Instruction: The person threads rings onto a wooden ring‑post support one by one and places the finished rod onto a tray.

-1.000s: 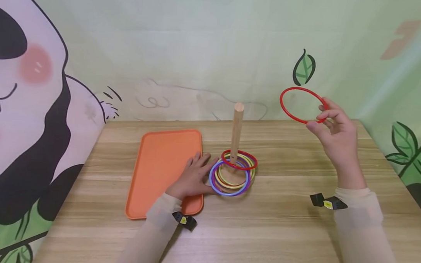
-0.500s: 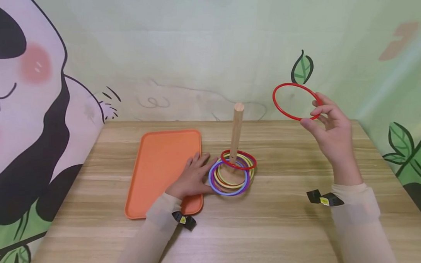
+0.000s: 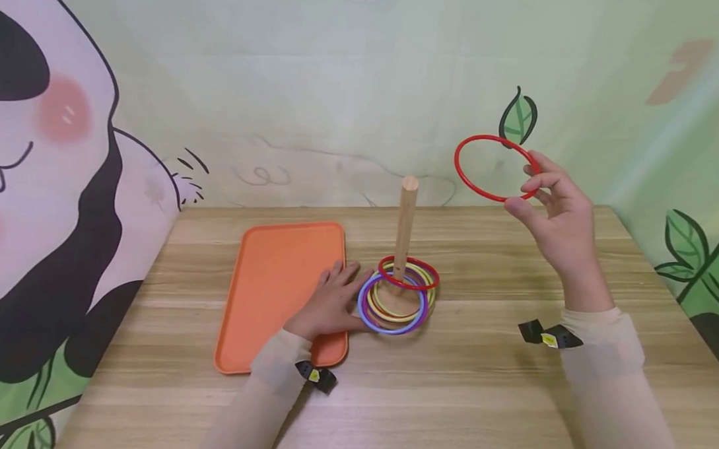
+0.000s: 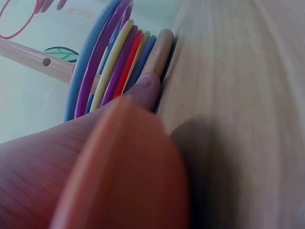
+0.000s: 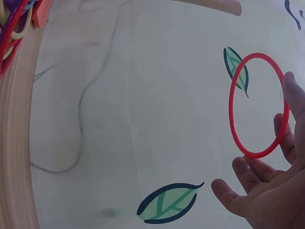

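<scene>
A wooden peg (image 3: 404,233) stands upright on a round wooden base (image 4: 159,52). Stacked around its foot lie several thin rings in blue, purple, yellow and red, with a tilted red ring (image 3: 417,288) leaning on the peg and a blue ring (image 3: 391,332) at the front. My left hand (image 3: 327,306) rests beside the stack, fingers spread, its thumb (image 4: 147,85) touching the base's edge. Up to the right of the peg, apart from it, my right hand (image 3: 558,218) pinches another red ring (image 5: 230,114) between thumb and fingers. The right wrist view shows its lower fingers loosely extended.
An orange tray (image 3: 274,274) lies left of the peg, partly under my left hand and wrist. The wood-grain table (image 3: 448,399) ends at a back wall covering (image 3: 340,85) printed with a panda and leaves.
My right hand has moved left and slightly up with the red ring, nearer to the peg. My left hand, the stacked rings and the tray have stayed in place.
</scene>
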The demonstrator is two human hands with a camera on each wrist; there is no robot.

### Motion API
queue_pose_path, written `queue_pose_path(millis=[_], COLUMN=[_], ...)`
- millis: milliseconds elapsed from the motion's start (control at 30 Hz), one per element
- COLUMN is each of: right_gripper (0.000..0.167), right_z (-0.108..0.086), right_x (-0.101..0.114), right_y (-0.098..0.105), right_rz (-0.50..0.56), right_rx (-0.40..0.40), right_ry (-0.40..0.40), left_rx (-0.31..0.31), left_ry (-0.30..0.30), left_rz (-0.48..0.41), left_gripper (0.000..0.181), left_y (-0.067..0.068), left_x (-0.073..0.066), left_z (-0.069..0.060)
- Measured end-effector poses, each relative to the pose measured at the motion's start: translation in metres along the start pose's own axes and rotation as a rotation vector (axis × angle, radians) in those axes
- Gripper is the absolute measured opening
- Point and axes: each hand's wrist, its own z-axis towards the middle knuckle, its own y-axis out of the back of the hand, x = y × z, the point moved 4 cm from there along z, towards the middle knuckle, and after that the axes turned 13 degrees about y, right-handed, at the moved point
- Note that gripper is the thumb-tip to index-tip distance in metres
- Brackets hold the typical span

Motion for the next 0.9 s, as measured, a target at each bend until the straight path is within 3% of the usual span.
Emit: queue_pose_path(millis=[367, 900], right_gripper=[0.03, 0.04], right_z=[0.003, 0.005], right_x=[0.009, 0.02], right_y=[-0.011, -0.028], right_rz=[0.087, 0.13], right_rx=[0.008, 0.074], right_ry=[0.04, 0.106], left_rx=[0.008, -0.043], left_ry=[0.008, -0.048], left_rz=[0.012, -0.033], left_gripper=[0.113, 0.113], left_y=[0.0, -0.003], left_x=[-0.001, 0.002], left_z=[0.0, 0.002])
